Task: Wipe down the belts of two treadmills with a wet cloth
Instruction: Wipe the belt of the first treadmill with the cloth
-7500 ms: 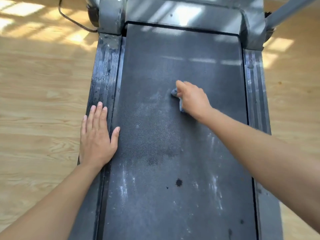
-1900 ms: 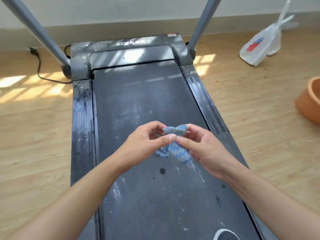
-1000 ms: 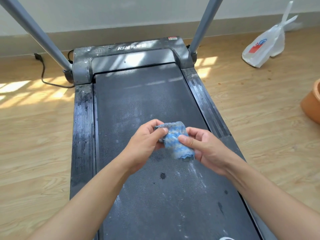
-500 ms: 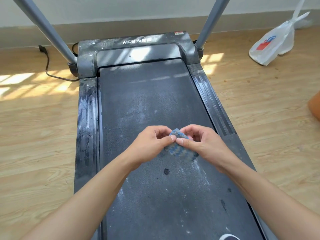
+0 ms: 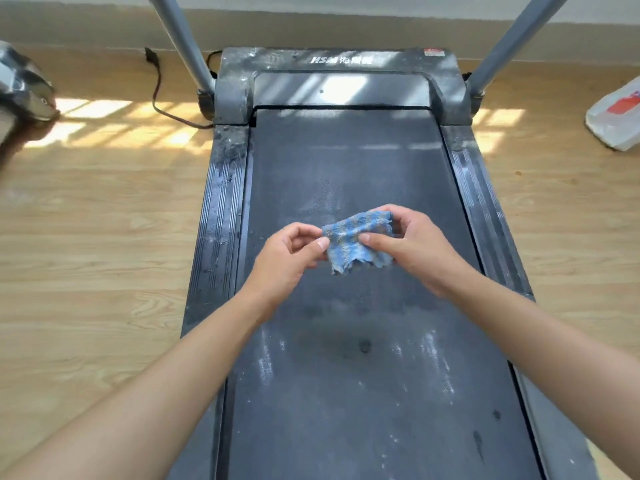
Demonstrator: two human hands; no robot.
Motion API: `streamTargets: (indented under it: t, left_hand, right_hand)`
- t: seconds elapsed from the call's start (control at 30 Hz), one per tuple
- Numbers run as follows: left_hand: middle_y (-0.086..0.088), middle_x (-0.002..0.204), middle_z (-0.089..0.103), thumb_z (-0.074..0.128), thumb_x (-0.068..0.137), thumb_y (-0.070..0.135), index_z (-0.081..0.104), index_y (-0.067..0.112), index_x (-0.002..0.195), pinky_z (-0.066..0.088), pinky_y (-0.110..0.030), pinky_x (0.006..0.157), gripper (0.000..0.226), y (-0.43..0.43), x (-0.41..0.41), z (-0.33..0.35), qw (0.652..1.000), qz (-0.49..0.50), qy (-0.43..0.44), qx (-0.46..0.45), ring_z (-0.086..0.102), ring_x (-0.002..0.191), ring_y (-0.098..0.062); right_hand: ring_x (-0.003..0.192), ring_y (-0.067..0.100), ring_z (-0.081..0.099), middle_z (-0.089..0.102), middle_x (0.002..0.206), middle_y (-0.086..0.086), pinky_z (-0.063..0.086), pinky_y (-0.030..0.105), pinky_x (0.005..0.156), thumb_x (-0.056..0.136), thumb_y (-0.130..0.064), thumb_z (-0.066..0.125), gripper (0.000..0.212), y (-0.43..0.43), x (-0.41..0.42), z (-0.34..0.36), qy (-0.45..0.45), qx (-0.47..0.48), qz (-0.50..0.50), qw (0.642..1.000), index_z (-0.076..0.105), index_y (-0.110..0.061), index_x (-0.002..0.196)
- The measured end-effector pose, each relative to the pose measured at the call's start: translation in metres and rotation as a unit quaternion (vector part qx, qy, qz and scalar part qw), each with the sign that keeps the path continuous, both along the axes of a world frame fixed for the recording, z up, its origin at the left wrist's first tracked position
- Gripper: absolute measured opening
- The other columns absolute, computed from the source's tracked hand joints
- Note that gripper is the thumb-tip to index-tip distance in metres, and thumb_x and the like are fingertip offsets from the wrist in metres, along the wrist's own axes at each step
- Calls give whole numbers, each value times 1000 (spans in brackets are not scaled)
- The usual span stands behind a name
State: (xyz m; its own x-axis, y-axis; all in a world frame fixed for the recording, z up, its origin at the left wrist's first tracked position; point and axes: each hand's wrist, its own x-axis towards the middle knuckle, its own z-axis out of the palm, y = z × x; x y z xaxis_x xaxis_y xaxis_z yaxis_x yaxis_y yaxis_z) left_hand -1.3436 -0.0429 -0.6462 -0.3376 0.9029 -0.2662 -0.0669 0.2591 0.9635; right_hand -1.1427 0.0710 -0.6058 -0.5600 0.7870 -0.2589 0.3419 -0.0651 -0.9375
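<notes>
1. Fingers (image 5: 320,242) of left hand (image 5: 282,259) pinched on the left edge of the cloth (image 5: 356,241); right hand (image 5: 414,245) clamps its right side, thumb on top.
2. Cloth: blue, frayed, spread between both hands, held above the belt (image 5: 346,174), not touching it.
3. Belt: dark, white dusty streaks near the viewer, one dark spot (image 5: 364,346).
4. Plastic bag (image 5: 618,116) on the floor (image 5: 97,237), far right; contents cannot be told.
</notes>
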Motion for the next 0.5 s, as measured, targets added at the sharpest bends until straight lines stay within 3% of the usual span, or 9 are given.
streamTargets:
  t: [0.07,0.13,0.2,0.27,0.33,0.4,0.5]
  left_hand:
    - [6,98,76,72,97,22,69,25,101,56,-34,91,6,-12,-29,-21,985,93,148,0,71,94,-10]
    - [8,106,70,62,99,16,67,24,105,52,-38,96,11,-37,-59,-40,933,165,320,-18,64,100,-8]
    - [3,122,65,54,95,22,66,17,118,47,-46,107,26,-63,-78,-60,890,167,422,-31,60,116,-17]
    - [1,147,57,53,94,34,61,17,136,33,-49,123,46,-86,-83,-80,865,102,485,-75,51,140,-22]
    - [0,167,39,54,95,43,51,19,152,16,-52,131,62,-103,-78,-95,828,27,550,-107,31,159,-20]
    - [-2,173,30,54,96,44,48,17,157,15,-55,132,67,-108,-75,-103,805,3,585,-100,22,163,-21]
    - [-3,174,29,52,97,43,49,15,157,20,-54,131,66,-103,-76,-102,799,12,593,-100,22,163,-22]
  right_hand:
    - [90,27,73,78,94,1,58,43,85,90,-19,78,12,19,-29,0,-78,65,67,993,74,-21,101]
    - [80,22,70,76,89,2,58,44,83,88,-23,79,11,32,-65,-1,-128,120,108,979,74,-19,97]
    - [74,12,66,75,91,5,60,44,79,87,-26,78,16,43,-98,-8,-113,100,115,982,73,-16,98]
    - [90,15,66,71,106,5,60,44,83,90,-33,75,32,52,-119,-20,-147,99,107,978,67,-16,115]
    - [111,26,55,56,126,4,51,44,94,93,-42,69,51,59,-121,-35,-286,280,108,910,52,-20,135]
    - [112,30,50,50,126,4,48,47,94,96,-40,64,49,62,-114,-46,-310,420,96,847,47,-20,137]
    - [106,29,59,52,122,1,52,46,88,101,-33,54,31,71,-111,-47,-293,415,205,837,49,-22,130]
